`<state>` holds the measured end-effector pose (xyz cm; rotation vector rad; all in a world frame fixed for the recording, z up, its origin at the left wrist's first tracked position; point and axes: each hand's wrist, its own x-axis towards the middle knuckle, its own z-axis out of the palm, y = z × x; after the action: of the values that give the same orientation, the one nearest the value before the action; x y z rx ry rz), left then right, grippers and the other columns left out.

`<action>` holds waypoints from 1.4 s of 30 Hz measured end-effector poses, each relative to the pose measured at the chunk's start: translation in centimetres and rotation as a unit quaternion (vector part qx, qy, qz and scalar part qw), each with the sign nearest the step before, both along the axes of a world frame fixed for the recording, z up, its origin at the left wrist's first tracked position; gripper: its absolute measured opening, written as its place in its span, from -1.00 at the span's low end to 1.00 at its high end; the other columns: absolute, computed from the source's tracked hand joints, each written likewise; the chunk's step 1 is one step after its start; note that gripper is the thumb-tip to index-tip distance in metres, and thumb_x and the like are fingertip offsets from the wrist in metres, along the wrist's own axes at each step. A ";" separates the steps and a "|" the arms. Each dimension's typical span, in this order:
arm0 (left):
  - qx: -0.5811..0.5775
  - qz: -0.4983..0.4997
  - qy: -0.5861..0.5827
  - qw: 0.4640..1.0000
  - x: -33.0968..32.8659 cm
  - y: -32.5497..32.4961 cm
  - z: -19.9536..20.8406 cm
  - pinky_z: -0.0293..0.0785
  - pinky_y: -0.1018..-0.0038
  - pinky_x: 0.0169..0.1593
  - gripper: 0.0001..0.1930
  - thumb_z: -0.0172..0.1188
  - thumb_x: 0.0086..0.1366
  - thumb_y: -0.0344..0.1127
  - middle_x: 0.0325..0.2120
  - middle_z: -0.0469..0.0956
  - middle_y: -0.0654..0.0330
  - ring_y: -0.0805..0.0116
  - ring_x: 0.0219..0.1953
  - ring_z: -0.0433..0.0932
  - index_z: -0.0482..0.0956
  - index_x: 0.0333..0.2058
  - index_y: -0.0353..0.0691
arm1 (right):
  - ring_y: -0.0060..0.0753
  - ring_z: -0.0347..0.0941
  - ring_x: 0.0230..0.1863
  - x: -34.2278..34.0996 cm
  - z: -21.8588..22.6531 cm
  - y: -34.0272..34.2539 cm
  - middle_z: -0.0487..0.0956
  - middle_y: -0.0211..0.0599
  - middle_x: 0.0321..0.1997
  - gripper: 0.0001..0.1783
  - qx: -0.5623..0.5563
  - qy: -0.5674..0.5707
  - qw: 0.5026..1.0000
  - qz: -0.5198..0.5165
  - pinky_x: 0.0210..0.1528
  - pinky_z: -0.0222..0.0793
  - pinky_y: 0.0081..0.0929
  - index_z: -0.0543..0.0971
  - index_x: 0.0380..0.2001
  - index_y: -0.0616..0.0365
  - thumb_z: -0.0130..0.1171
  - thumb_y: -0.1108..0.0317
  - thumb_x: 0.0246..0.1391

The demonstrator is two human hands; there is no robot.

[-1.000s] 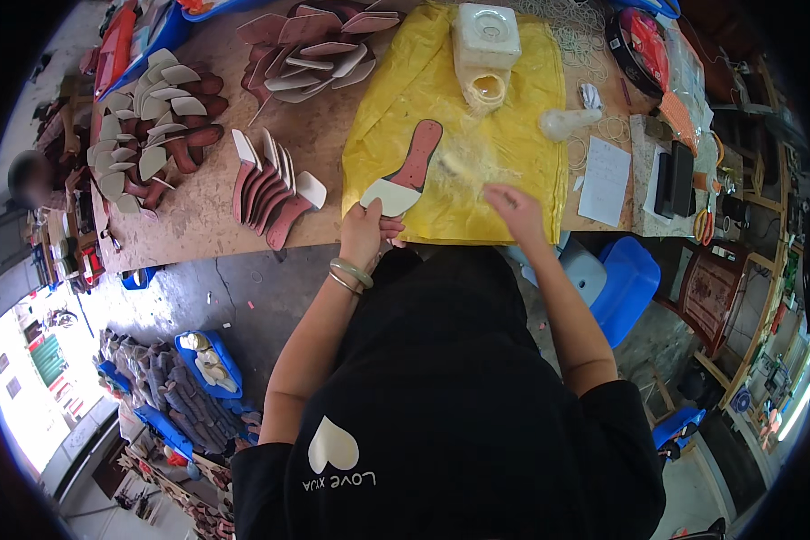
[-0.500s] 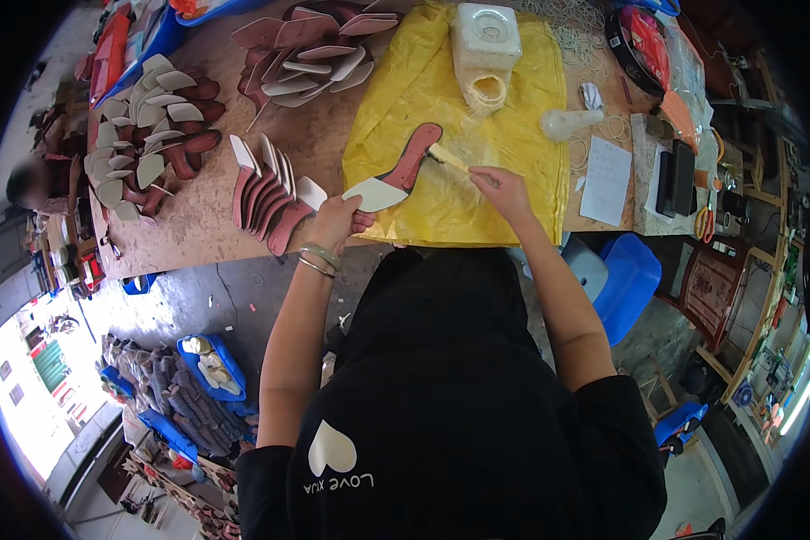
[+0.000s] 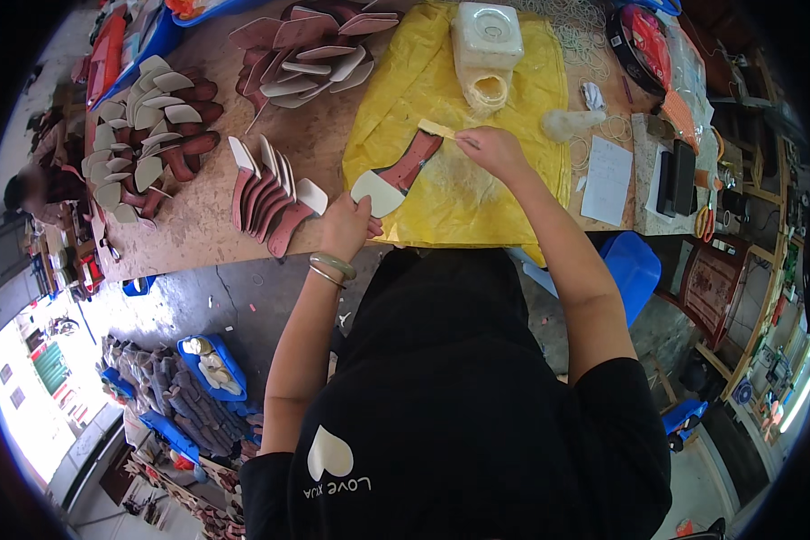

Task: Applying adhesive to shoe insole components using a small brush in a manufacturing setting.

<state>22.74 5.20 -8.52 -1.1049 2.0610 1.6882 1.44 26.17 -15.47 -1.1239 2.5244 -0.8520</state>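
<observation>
Holding a long, flat shoe sole piece (image 3: 396, 175) that is dark red with a pale grey end, the left hand (image 3: 349, 225) is closed around the grey end. The sole piece lies on a big yellow plastic sheet (image 3: 513, 108) and points up toward one o'clock from that hand. Two thin bangles, one green and one silver (image 3: 331, 267), sit on the left wrist.

At two o'clock from the left hand, the right hand (image 3: 490, 151) is closed on a small flat yellow brush (image 3: 441, 129). The brush tip touches the top, red end of the sole piece. Sticky pale threads lie on the yellow sheet just under this hand.

At twelve o'clock from the right hand stands a white square plastic tub with a lid (image 3: 486, 36), with stringy yellow glue hanging down its front.

At nine o'clock from the left hand, a row of the same red and grey sole pieces (image 3: 265, 193) leans together on the brown wooden surface (image 3: 198, 234). Farther out, at ten o'clock, is a bigger heap of sole pieces (image 3: 148, 126), and at eleven o'clock another heap (image 3: 301, 54).

At three o'clock from the right hand lies a white sheet of paper (image 3: 607, 180), and a black flat box (image 3: 675, 180) sits just beside it. A blue plastic stool (image 3: 634, 270) stands under the edge of the surface at four o'clock.
</observation>
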 end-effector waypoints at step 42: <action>-0.465 -0.296 0.100 0.828 3.6 1.8 -0.7 0.31 0.25 0.03 -0.49 0.17 0.02 -0.43 -0.17 0.36 0.03 0.13 -0.02 0.36 0.36 0.02 -0.24 | -0.30 0.55 -0.38 15.3 -1.4 3.2 0.62 -0.23 -0.36 -0.74 -0.079 -0.136 0.985 -0.075 -0.34 0.43 -0.47 0.60 -0.23 0.11 0.16 0.22 0.06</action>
<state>26.34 7.05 -9.18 -0.3291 3.0271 0.4660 16.72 29.38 -16.88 -0.8003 2.3689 -1.1751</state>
